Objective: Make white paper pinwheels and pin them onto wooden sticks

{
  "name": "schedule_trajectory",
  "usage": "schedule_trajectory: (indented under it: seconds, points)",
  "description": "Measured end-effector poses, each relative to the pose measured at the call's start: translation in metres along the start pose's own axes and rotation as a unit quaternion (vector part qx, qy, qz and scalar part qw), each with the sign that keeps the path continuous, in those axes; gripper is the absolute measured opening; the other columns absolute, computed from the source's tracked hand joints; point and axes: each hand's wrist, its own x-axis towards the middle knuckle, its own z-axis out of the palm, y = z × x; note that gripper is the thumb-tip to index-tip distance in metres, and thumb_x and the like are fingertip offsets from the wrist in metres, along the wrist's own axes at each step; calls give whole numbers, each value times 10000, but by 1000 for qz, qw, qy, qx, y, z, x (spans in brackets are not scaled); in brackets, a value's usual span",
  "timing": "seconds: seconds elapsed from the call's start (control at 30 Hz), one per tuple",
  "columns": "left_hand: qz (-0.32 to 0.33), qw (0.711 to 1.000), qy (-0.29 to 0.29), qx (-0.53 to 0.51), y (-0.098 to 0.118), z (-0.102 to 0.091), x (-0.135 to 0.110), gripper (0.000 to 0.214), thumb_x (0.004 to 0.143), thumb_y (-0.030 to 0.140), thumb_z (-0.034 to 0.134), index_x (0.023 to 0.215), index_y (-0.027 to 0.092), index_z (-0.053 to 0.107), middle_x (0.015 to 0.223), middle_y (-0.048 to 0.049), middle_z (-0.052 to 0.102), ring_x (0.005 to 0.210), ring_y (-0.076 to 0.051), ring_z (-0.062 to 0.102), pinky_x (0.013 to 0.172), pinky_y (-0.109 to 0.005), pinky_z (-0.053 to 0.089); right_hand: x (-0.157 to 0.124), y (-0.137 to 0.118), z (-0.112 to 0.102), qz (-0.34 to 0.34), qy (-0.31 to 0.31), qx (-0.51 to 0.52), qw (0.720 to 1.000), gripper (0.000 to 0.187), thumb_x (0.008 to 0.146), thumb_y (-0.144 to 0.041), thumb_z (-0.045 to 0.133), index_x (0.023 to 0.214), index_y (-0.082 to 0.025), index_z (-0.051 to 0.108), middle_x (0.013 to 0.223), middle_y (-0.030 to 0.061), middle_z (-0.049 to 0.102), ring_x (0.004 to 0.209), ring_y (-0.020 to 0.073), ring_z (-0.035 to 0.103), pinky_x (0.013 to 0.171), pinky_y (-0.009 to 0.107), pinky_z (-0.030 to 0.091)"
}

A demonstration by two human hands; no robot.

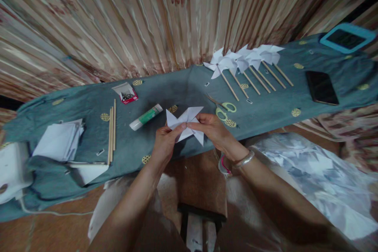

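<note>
Both of your hands pinch the paper pinwheel (190, 116): the left hand (163, 141) and right hand (214, 130) meet fingertip to fingertip at its centre, holding it just above the near edge of the table (183, 86). Ease that pinch and the thin white points may well spring open; squeeze harder and the crisp folds could crease. The sheet looks matte, stiff and star-shaped. Nearby, the glue stick (146, 117) is a smooth cylinder, and the scissors (225, 109) have glossy pale-green loops.
</note>
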Motion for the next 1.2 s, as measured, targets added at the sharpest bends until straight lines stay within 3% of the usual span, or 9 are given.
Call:
schedule_trajectory:
  seconds: [0.37, 0.6, 1.2]
  points:
    - [9, 1000, 0, 2, -2, -1, 3, 279, 497, 322, 893, 678, 147, 772, 704, -39, 753, 633, -134, 635, 684, -258, 490, 2, 1, -1, -3, -6, 15, 1000, 269, 546, -297, 859, 753, -178, 735, 732, -27, 722, 638, 105, 611, 666, 254, 474]
    - [10, 1000, 11, 11, -2, -1, 4, 269, 476, 307, 895, 647, 147, 763, 680, -31, 744, 610, -130, 623, 675, -262, 486, 2, 0, -2, 22, -5, 17, 1000, 298, 493, -319, 890, 686, -164, 723, 697, -21, 719, 618, 106, 608, 619, 239, 451]
    - [-2, 1000, 1, 0, 2, 0, 3, 288, 465, 284, 892, 683, 145, 764, 668, -35, 742, 577, -134, 619, 651, -268, 477, 3, 3, -5, 16, -12, -28, 999, 260, 563, -320, 827, 741, -163, 721, 673, -17, 689, 608, 119, 586, 618, 262, 433]
